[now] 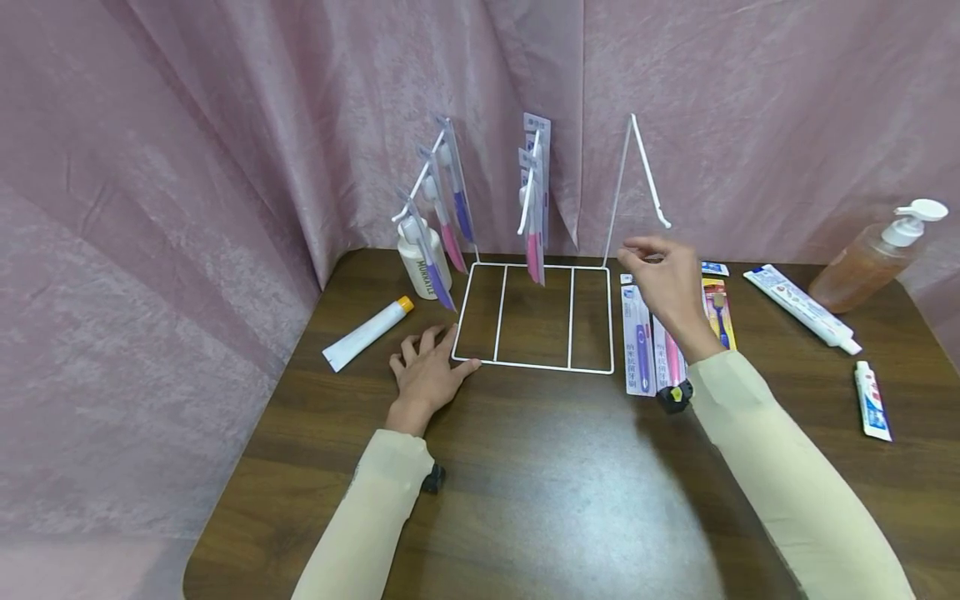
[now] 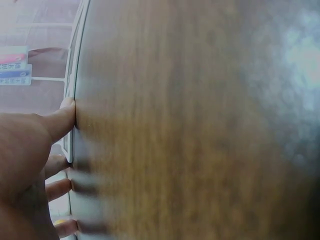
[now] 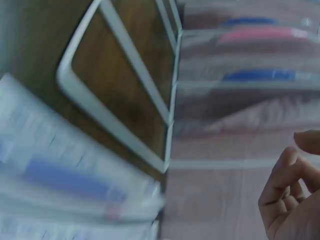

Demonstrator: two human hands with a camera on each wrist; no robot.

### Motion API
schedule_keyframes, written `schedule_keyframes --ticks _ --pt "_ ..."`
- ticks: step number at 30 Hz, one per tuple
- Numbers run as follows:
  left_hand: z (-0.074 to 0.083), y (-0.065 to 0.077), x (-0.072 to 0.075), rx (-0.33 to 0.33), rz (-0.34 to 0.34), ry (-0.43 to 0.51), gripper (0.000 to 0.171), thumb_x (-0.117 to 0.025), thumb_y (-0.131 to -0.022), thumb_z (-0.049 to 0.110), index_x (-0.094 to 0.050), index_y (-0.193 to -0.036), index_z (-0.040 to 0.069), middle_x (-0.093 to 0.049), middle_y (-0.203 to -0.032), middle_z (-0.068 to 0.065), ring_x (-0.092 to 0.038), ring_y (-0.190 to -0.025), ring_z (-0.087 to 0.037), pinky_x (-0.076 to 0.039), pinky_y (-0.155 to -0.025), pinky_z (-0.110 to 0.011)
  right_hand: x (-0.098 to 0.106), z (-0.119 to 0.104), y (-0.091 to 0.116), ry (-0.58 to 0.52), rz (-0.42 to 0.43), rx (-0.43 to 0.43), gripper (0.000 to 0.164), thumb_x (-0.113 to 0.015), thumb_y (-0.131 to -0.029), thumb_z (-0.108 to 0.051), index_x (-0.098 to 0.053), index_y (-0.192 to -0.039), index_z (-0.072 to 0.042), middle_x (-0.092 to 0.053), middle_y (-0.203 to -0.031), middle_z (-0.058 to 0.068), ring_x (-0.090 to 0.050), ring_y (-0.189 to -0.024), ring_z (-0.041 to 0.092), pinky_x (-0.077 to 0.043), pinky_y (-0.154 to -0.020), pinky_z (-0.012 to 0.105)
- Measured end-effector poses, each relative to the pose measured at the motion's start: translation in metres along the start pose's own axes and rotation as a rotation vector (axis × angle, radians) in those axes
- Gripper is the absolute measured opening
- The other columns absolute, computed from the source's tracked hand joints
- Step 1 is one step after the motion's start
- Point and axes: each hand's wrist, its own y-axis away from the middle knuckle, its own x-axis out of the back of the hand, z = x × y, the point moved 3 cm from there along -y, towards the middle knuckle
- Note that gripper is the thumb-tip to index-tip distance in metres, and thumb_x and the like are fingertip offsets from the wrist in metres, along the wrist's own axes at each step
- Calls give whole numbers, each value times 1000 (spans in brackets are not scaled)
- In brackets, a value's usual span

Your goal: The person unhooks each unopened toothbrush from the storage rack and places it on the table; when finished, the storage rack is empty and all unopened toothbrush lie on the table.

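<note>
Head view: left hand [image 1: 426, 371] spread, touching rack [image 1: 571, 317]; right hand [image 1: 666, 279] loosely curled, empty; pump bottle [image 1: 873, 252] holds amber liquid [image 1: 847, 285].

The worktop [image 1: 517, 500] is brown, with wood lines and a bright, shiny patch. A white wire rack [image 1: 532, 365] stands on it, near the middle of the back edge. By the back left corner is a white bottle [image 1: 417, 282]. A white tube with an orange cap [image 1: 366, 336] lies near the left edge. Just right of the rack lie a purple brush [image 1: 642, 354] and a pink brush [image 1: 672, 357], side by side in packs. Next comes a yellow pack [image 1: 718, 312]. A pump bottle [image 1: 858, 268] stands at the back right corner, with a big tube [image 1: 802, 307] beside it. A small tube [image 1: 872, 402] lies toward the right edge.
</note>
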Motion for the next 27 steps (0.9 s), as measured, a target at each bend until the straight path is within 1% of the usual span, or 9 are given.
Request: schedule_keyframes --ticks 2,4,7,11,16,19,21,23,27 --pt "1 0 0 -1 4 1 87 -67 -110 64 -32 -183 30 -26 -190 -6 -19 -170 -51 -15 -133 -79 -11 -14 -1 -54 -23 38 30 -81 -103 -19 -87 -127 -1 -82 -99 7 -60 -73 -12 -47 -66 12" --pt "1 1 1 -1 7 2 87 -68 -110 63 -32 -183 30 -26 -190 -6 -19 -170 -51 -15 -133 -79 -21 -27 -1 -89 -45 79 30 -82 -103 -16 -86 -128 -1 -82 -106 21 -61 -71 -11 -48 -66 11" --pt "2 1 1 -3 8 2 87 -67 -110 64 -33 -183 29 -26 -190 -6 -19 -170 -51 -15 -133 -79 -33 -43 -2 -116 -78 129 32 -83 -102 -13 -85 -131 0 -82 -111 28 -61 -73 -11 -49 -68 9" --pt "1 0 0 0 5 -2 87 -67 -111 63 -32 -183 29 -26 -190 -6 -19 -170 -51 -15 -133 -79 -46 -57 -3 -107 -99 165 34 -84 -102 -13 -84 -133 -2 -82 -120 28 -62 -84 -11 -48 -77 7" --pt "0 0 -2 7 -2 -5 87 -67 -111 63 -32 -183 29 -26 -190 -6 -19 -170 -50 -15 -133 -79 -59 -65 -4 -179 -129 125 35 -84 -102 -14 -83 -134 1 -78 -126 28 -64 -80 0 -54 -72 10" --pt "0 0 -2 8 -2 -3 87 -68 -110 63 -32 -183 29 -26 -190 -6 -19 -169 -50 -15 -133 -78 -64 -68 -5 -231 -139 100 34 -85 -103 -13 -83 -133 3 -76 -126 28 -64 -86 8 -59 -70 12" --pt "1 1 -1 7 1 -1 87 -68 -110 63 -33 -183 29 -26 -190 -6 -19 -169 -51 -15 -133 -78 -67 -70 -6 -252 -144 91 34 -85 -103 -12 -83 -133 3 -75 -126 26 -64 -89 10 -61 -71 13" --pt "1 1 0 5 4 1 87 -68 -110 62 -33 -183 29 -27 -189 -6 -19 -169 -51 -15 -133 -78 -69 -71 -7 -272 -149 89 34 -85 -103 -11 -82 -133 5 -75 -125 27 -64 -91 10 -62 -71 13" --pt "4 4 1 3 14 -4 86 -69 -111 60 -34 -182 27 -28 -189 -8 -21 -168 -51 -16 -132 -78 -73 -75 -8 -257 -139 109 33 -86 -102 -10 -83 -131 6 -78 -124 28 -65 -88 6 -59 -72 10"
